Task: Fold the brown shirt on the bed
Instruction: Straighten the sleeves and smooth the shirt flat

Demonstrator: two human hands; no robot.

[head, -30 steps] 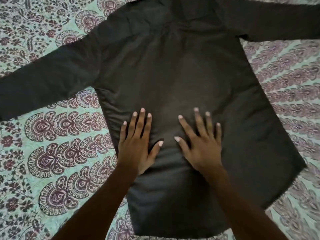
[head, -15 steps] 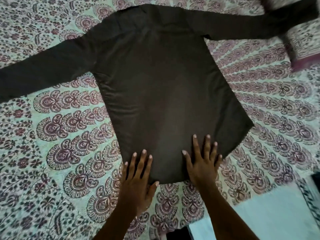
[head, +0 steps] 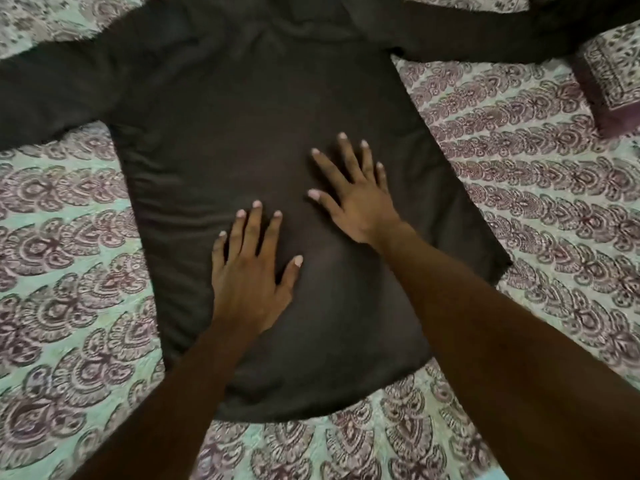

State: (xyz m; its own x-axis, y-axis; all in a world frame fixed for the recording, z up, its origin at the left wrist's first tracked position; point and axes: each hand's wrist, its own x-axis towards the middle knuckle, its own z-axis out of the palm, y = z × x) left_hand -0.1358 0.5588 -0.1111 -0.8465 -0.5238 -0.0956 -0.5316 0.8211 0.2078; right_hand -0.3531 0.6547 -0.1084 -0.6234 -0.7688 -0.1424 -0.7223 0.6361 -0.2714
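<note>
The brown shirt (head: 263, 133) lies spread flat on the bed (head: 69, 237), collar end away from me and hem near me. Both sleeves are stretched out sideways, laid out so every edge is easy to find before a fold goes in. My left hand (head: 249, 271) rests palm down on the lower middle of the cloth, fingers straight and fanned apart. My right hand (head: 356, 199) lies the same way a little further up and to the right, fingers spread wide, gripping nothing. I press flat rather than pinch because the job right now, I judge, is smoothing: open palms push slack outward without dragging the whole shirt across the bed. Soft ripples (head: 166, 209) along the side on my left are where it seems most needed. A pillow (head: 609, 74) sits at the far right corner, and the sleeve on my right (head: 485, 39) ends beside or against it — I cannot tell which. No fold is made yet.
</note>
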